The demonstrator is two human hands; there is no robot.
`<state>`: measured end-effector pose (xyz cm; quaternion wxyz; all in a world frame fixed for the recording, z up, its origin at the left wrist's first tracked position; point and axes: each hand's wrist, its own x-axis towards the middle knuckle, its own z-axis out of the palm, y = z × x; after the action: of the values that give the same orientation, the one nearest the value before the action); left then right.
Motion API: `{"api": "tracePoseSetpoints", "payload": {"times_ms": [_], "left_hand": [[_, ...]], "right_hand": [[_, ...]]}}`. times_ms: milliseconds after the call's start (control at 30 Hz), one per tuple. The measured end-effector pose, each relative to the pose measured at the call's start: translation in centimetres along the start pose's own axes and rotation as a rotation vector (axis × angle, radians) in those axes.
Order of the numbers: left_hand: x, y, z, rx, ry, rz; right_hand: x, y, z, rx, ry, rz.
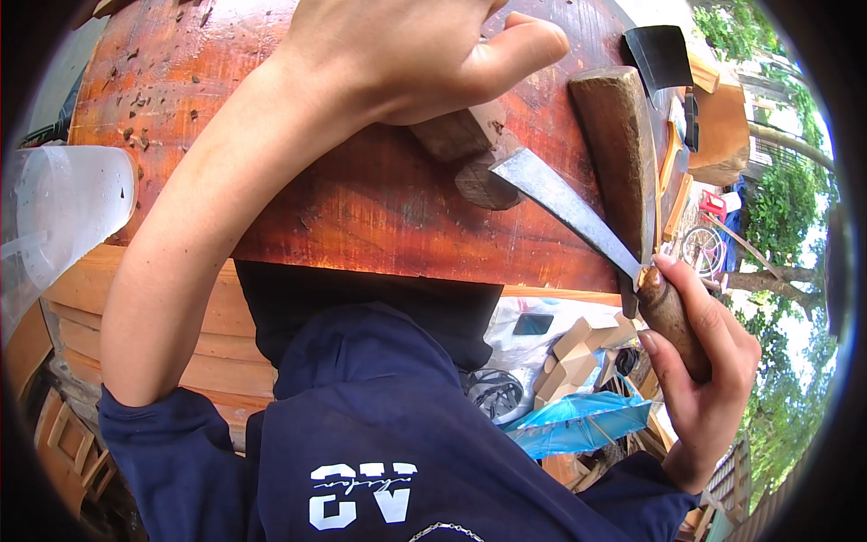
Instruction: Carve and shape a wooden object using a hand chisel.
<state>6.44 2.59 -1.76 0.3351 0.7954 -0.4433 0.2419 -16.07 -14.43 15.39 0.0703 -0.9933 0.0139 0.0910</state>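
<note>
My left hand [397, 63] reaches over the reddish wooden tabletop [316, 217] at upper middle, thumb extended; its other fingers are mostly hidden at the top edge. Under it lie brown wooden pieces [452, 135], one with a rounded end. My right hand [704, 361] is closed around the wooden handle of a long, slightly curved metal blade [564, 217], which points up-left with its tip over those pieces. A tapered wooden block [614, 144] lies just right of the blade, and a dark flat piece [657, 56] is beyond it.
A translucent plastic container [68, 203] is at left, dark bits on the tabletop. Below the table edge are cardboard [569, 352], bags and a blue folded sheet or umbrella [578, 415]. At right are more wood [722, 126], a bicycle [700, 248] and trees.
</note>
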Motion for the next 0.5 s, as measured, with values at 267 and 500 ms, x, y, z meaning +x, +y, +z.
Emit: {"api": "tracePoseSetpoints", "payload": {"times_ms": [267,500], "left_hand": [[0.2,-0.1,0.2,-0.024,0.021,0.024],[0.1,0.0,0.1,0.000,0.043,0.018]], "right_hand": [[0.8,1.3,-0.9,0.061,-0.144,0.037],[-1.2,-1.6,1.3,-0.146,-0.009,-0.037]]}}
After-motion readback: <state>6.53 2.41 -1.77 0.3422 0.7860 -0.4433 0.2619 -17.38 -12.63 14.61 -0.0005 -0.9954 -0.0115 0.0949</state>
